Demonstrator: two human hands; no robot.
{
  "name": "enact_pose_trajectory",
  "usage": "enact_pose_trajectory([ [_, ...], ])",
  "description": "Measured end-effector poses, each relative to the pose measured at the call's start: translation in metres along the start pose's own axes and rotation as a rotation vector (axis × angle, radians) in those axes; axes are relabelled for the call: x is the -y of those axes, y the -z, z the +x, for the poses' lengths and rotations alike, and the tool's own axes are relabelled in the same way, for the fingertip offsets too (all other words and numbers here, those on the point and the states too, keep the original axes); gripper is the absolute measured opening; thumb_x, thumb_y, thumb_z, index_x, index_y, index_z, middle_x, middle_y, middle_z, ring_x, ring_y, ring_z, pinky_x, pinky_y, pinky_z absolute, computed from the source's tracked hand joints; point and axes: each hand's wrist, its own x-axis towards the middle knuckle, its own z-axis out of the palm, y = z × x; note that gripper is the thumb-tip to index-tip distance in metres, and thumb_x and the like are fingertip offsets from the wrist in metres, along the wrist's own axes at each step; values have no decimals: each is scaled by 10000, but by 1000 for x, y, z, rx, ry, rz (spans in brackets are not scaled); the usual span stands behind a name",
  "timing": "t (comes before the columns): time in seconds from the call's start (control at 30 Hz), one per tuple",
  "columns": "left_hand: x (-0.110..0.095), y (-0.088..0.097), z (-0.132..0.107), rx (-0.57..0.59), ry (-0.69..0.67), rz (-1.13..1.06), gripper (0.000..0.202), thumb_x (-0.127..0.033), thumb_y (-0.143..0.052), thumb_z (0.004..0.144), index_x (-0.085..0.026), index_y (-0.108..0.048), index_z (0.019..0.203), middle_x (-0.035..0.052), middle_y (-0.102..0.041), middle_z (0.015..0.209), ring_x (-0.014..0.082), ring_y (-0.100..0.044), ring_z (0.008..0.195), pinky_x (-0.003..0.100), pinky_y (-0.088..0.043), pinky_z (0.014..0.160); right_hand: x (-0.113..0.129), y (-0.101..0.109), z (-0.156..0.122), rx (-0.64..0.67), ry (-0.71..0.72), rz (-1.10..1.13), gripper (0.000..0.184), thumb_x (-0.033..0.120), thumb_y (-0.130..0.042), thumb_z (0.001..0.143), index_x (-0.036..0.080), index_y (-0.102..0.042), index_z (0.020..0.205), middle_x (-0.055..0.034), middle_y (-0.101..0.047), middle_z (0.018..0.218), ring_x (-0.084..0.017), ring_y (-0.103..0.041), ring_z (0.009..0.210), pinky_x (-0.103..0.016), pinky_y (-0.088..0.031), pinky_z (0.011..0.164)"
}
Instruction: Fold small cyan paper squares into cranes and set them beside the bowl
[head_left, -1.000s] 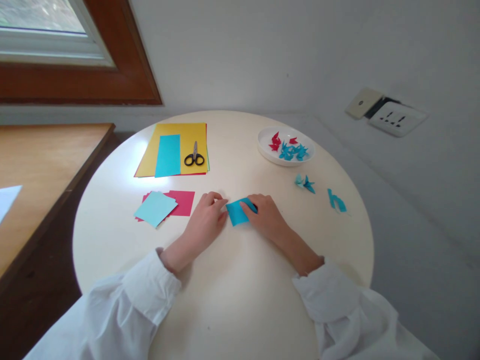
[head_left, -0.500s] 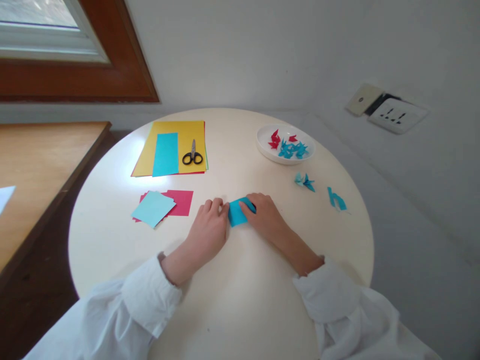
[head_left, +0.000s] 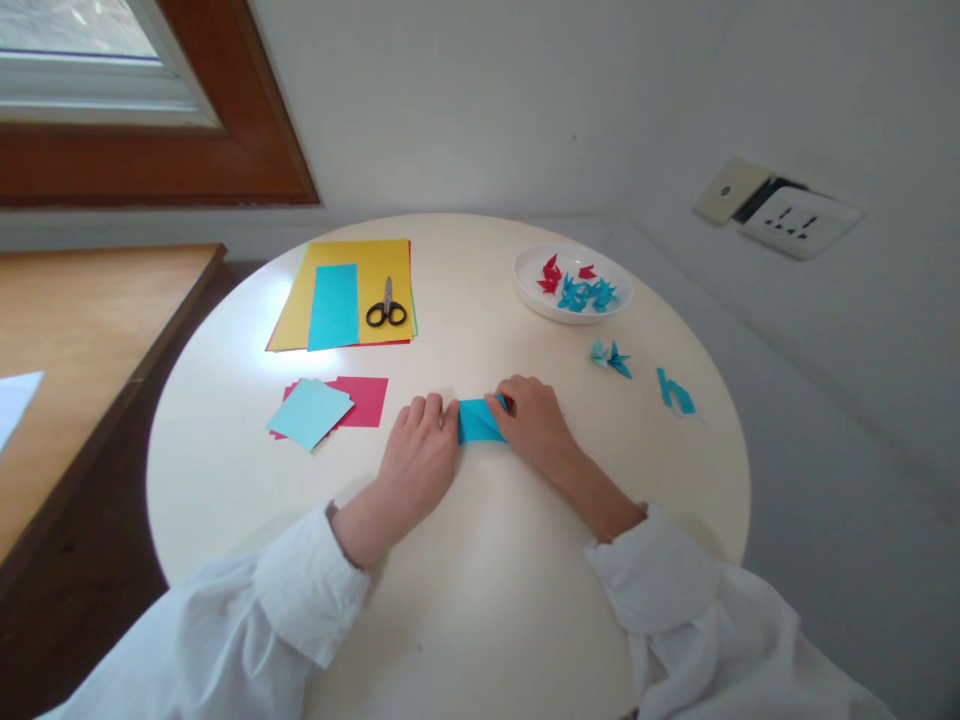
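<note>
A small blue sheet of folding paper (head_left: 478,422) lies between my hands over the round table, with a slanting crease across its face. My left hand (head_left: 422,440) pinches its left edge, fingers curled. At the opposite end my right hand (head_left: 534,420) grips the paper, thumb on top and fingers behind. The fingertips of both hands partly cover the paper's ends. To the left of my left hand lie pale blue paper squares (head_left: 311,412) on top of pink paper (head_left: 365,400). Beyond my right hand sit small folded blue paper figures (head_left: 611,357).
On the round white table (head_left: 465,560), a yellow paper stack (head_left: 371,262) bears a blue strip (head_left: 335,305) and black-handled scissors (head_left: 387,312). A white dish (head_left: 529,300) holds several red and blue folded figures. Blue scraps (head_left: 675,392) lie near the right edge. A wooden surface (head_left: 97,330) stands left.
The blue paper has turned from a tilt to nearly level, and a slanting crease now shows. My right hand has shifted slightly upward. The whole view has moved a little.
</note>
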Motion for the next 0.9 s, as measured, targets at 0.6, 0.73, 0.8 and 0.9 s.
enact_pose_trajectory([
  [0.6, 13, -8, 4, -92, 46, -339, 391, -74, -390, 766, -126, -560, 1114, 123, -544, 972, 207, -543, 831, 352, -475, 741, -2, -2, -1, 7, 4, 4, 237, 297, -470, 848, 168, -592, 691, -57, -635, 782, -187, -526, 764, -294, -307, 672],
  [0.73, 16, -10, 4, -138, 37, -406, 487, -41, -375, 724, -134, -523, 1179, 106, -556, 989, 186, -553, 829, 338, -484, 756, -3, -3, 0, 2, 17, -10, 238, 309, -475, 848, 169, -596, 698, -57, -636, 778, -188, -528, 763, -294, -306, 669],
  [0.8, 14, -9, 2, -141, 1, -396, 483, -28, -377, 712, -119, -532, 1161, 118, -550, 1030, 206, -534, 899, 355, -472, 800, -3, -3, 0, 3, 18, -15, 237, 308, -475, 848, 171, -596, 696, -54, -633, 762, -186, -526, 754, -293, -304, 666],
  [0.9, 8, -5, -2, -110, -21, -314, 465, -30, -384, 718, -93, -521, 1158, 152, -528, 1109, 243, -493, 956, 402, -450, 824, -2, -2, 1, 1, 21, -16, 226, 297, -473, 849, 171, -598, 708, -56, -631, 767, -187, -527, 762, -292, -309, 672],
])
